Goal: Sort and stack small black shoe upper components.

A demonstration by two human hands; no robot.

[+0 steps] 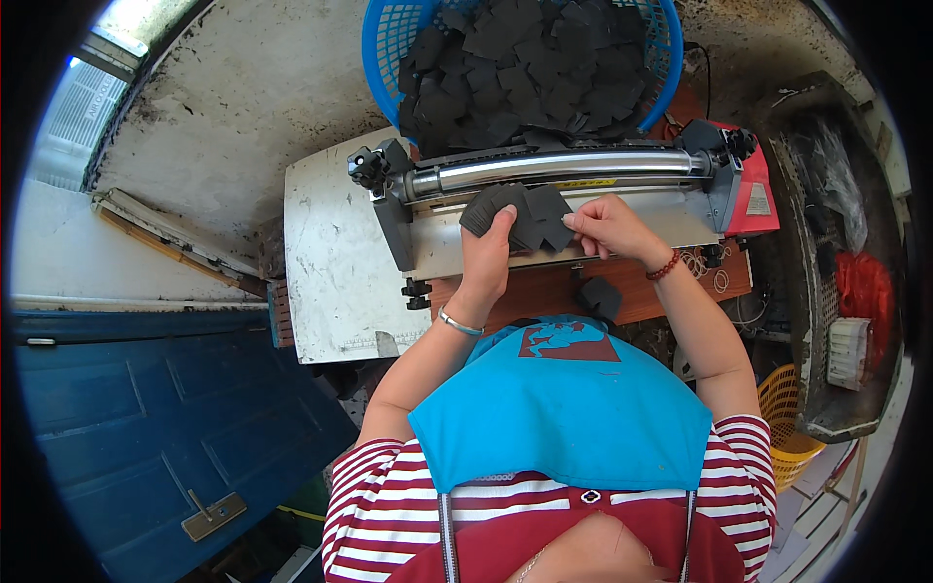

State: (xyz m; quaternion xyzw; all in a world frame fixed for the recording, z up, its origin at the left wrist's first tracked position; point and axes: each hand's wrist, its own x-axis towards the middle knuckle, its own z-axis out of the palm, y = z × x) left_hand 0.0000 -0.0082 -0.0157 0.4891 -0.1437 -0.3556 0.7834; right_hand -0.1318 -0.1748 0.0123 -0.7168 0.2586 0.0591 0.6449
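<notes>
At the roller machine (573,169), the fanned black pieces (530,222) are best kept aligned and parted singly. They sit before the machine's roller, between the hands: left hand (489,243) closed around their left side, right hand (610,229) pinching their right edge.

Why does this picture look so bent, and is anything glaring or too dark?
In the head view: the fisheye lens bows straight edges and blackens the corners; the metal roller gleams with bright streaks; the held black pieces look dark but fairly sharp.
</notes>
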